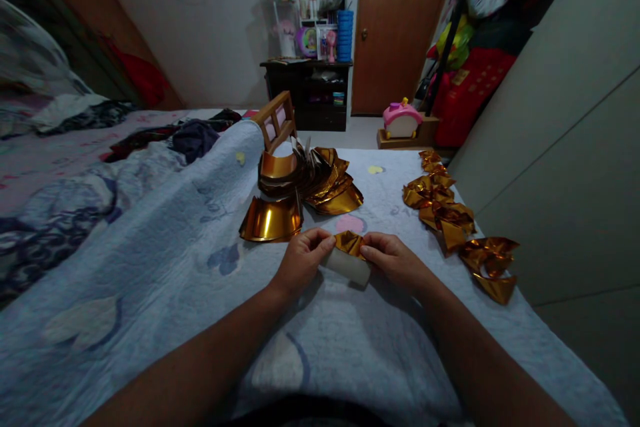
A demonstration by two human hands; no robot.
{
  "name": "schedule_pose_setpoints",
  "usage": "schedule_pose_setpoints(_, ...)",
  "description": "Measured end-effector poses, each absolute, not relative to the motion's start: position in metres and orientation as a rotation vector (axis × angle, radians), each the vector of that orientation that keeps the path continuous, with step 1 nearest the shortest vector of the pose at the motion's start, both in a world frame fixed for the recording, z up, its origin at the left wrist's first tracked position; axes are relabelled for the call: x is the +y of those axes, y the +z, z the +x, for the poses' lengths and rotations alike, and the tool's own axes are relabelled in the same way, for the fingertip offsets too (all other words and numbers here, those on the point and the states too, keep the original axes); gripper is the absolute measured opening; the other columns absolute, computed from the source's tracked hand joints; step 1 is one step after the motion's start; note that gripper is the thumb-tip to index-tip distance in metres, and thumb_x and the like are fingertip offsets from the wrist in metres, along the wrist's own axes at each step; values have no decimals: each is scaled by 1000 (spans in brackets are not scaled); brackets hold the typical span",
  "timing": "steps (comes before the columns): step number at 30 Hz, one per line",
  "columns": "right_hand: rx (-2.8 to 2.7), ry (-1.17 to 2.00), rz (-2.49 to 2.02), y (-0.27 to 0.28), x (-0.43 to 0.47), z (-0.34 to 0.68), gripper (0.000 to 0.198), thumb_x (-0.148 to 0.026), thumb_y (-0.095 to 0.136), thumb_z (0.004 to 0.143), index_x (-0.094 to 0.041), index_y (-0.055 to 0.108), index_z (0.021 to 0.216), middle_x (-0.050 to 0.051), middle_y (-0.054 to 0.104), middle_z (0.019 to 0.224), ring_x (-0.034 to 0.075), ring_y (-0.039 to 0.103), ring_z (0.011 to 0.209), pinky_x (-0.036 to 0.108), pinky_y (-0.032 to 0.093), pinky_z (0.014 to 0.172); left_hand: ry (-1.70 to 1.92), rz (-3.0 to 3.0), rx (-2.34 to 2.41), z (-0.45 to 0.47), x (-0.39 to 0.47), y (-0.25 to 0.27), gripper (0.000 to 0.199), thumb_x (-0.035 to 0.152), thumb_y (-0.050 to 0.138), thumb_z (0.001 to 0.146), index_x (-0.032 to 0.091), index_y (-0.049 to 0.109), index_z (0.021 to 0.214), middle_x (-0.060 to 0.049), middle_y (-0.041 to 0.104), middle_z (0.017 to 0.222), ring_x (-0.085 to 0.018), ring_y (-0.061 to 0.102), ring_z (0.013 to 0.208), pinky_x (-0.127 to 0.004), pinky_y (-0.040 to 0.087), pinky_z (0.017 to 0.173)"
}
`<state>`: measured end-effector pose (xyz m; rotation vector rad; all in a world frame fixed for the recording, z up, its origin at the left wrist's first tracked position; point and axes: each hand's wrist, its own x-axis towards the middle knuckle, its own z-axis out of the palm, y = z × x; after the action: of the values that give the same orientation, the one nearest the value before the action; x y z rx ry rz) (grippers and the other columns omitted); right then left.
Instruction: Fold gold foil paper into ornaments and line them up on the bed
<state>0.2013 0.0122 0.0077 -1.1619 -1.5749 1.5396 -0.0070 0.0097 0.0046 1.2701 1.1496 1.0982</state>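
Observation:
Between my hands is a sheet of gold foil paper (349,244), its gold side creased at the top and a pale grey-white strip showing along the lower edge. My left hand (306,255) pinches its left end between thumb and fingers. At the right end, my right hand (393,255) pinches it the same way. Just beyond my left hand lies a stack of flat, curved gold foil sheets (273,219). Behind that, a larger fanned pile of gold sheets (333,183) spreads out. Folded, crumpled gold foil pieces (447,217) lie in a row on the right.
A blue patterned quilt (200,320) covers the surface under my hands. Rumpled clothes (195,137) lie at the left. A small wooden frame (277,121) stands behind the foil pile. Farther off are a dark cabinet (307,97), a pink toy (403,119) and a wooden door (395,33).

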Motion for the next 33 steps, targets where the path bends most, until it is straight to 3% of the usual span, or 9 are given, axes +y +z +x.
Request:
schedule_pose_setpoints(8,-1686,1380,-1225,3,14,201,21,-37,57,85,-17,63,85,1,56,73,14,46,63,26,34,56,1150,1249,1111,-6,10,-1,23,30,73,76,18,65,93,0,62,82,-14,58,76,-24,45,70)
schedule_pose_setpoints(15,-1763,1187,-1313,1,14,200,18,-34,53,87,-19,60,83,1,57,74,16,50,67,28,37,60,1034,1375,1078,-7,9,-1,9,26,64,79,17,64,82,-1,60,80,-14,55,75,-25,44,69)
schedule_pose_setpoints(23,-1661,1244,-1227,-5,16,203,25,-32,56,84,-22,53,107,-5,50,72,15,47,64,26,35,58,1015,1546,1176,-10,11,-2,16,25,59,80,17,71,87,-6,66,90,-20,62,87,-32,47,80)
schedule_pose_setpoints(28,-1682,1171,-1193,-6,15,205,26,-25,54,83,-24,54,109,-6,46,70,14,42,61,26,33,57,1006,1577,1171,-9,10,-4,16,25,59,81,17,72,87,-6,67,91,-20,64,87,-32,48,80)
schedule_pose_setpoints(33,-1626,1229,-1197,-5,15,205,24,-31,57,81,-23,52,103,-6,48,70,14,44,61,26,34,56,1021,1595,1179,-10,11,-6,16,25,59,81,18,72,87,-6,67,92,-20,64,87,-32,48,81)
